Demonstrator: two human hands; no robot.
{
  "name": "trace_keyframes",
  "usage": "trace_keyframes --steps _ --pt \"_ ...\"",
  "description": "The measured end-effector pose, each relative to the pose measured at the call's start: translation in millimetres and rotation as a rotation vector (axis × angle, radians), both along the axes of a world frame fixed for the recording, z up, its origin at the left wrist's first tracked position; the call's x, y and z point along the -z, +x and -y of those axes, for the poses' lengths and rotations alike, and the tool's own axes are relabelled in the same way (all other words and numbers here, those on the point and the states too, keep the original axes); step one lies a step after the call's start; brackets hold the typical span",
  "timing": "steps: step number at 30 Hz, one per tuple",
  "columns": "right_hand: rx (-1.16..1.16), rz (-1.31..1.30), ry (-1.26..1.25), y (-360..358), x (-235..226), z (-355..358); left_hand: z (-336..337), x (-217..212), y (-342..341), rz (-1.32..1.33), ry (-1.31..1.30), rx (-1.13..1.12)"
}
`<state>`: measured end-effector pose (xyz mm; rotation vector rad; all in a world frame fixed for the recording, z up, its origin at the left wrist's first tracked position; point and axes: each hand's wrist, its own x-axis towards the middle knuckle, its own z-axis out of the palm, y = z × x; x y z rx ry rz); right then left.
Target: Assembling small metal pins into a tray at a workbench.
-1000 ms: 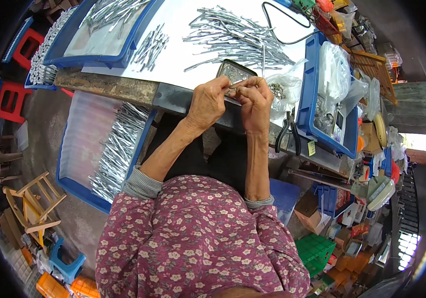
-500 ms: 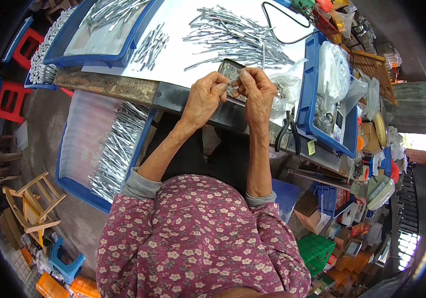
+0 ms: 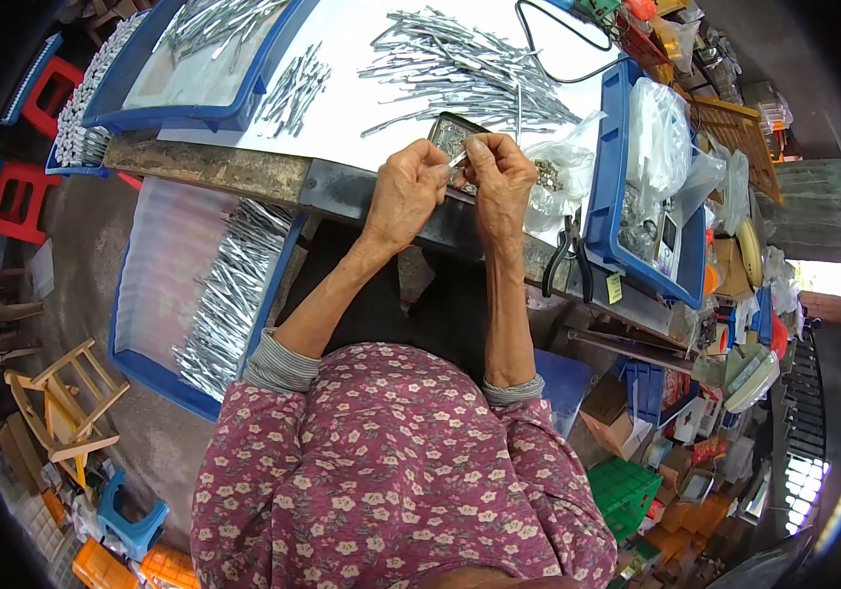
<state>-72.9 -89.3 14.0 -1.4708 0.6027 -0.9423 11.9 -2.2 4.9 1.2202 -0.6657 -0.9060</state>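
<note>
My left hand [image 3: 407,196] and my right hand [image 3: 501,188] meet above the table's near edge, fingers pinched together. Between their fingertips shows a small shiny metal piece [image 3: 457,160]. My left fingers are closed on its near-left end; the right thumb and fingers pinch at its other side, where any smaller part is hidden. Under the hands sits a dark shallow tray [image 3: 448,129] holding tiny metal parts, partly covered by my fingers. Beyond it a pile of slim silver metal rods [image 3: 470,69] is spread on the white table top [image 3: 342,98].
A blue tray [image 3: 609,167] with plastic bags stands to the right, black-handled pliers [image 3: 568,257] beside it. Smaller rods [image 3: 295,90] lie left of the pile, near another blue tray [image 3: 244,103]. Below left, a low blue tray [image 3: 126,344] holds more rods. A black cable [image 3: 548,74] curves behind.
My right hand has shifted slightly left, its fingers turned a little. The metal piece between the fingertips shows more clearly now. My left hand has barely moved.
</note>
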Motion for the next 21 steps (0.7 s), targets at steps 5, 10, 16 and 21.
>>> trace_keyframes --steps 5,10,16,21 --pt "0.041 -0.023 0.045 -1.4 2.2 1.8 -0.1 -6.7 -7.5 0.33 0.026 -0.103" --pt "0.074 -0.009 0.023 -8.6 -0.9 5.9 -0.5 -8.3 -7.3 0.385 0.012 -0.095" --pt "0.268 -0.04 -0.072 -46.8 -9.8 32.4 -3.7 -2.8 -3.1 0.368 0.001 -0.071" --pt "0.448 -0.129 -0.162 -76.7 4.8 59.7 -2.8 -1.3 -4.8 0.334 -0.017 -0.096"
